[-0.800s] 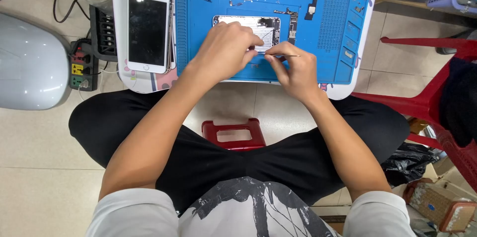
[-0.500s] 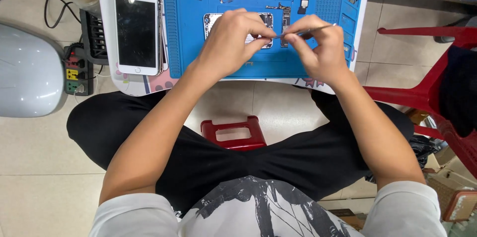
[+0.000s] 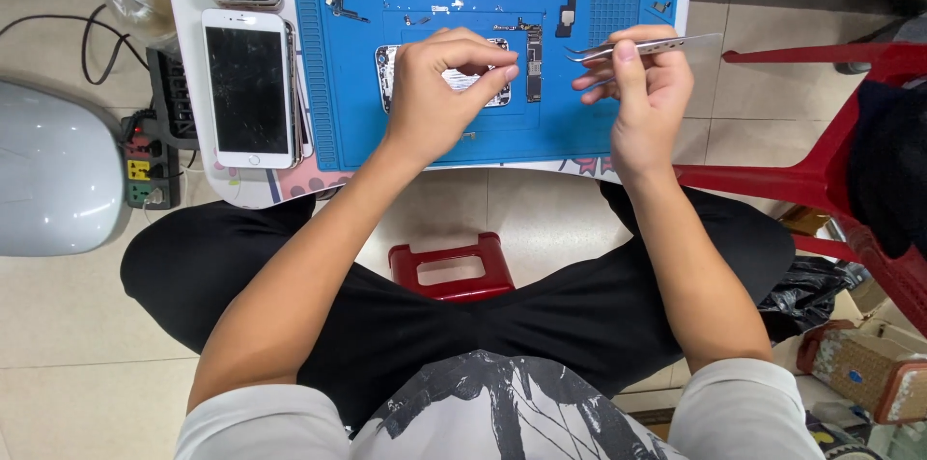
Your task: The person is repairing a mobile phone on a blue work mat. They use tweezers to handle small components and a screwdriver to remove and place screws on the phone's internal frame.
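From the head camera, the left hand (image 3: 439, 93) pinches the opened phone shell (image 3: 446, 76) lying on the blue mat (image 3: 357, 93); the right hand (image 3: 642, 88) grips tweezers (image 3: 637, 47). The shell looks light, stiff and fragile, best held by its edges.

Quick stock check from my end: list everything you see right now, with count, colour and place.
Work mat: one, blue, on the white table.
Opened phone body: one, silver, mid-mat under the left hand.
Circuit board: one, dark, right of the phone body.
Tweezers: one, silver, in the right hand.
White phone: one, left of the mat.
Stool: one, red, between the legs.
Chair: one, red, at right.
Left hand: over the phone body.
Right hand: pinching the tweezers.
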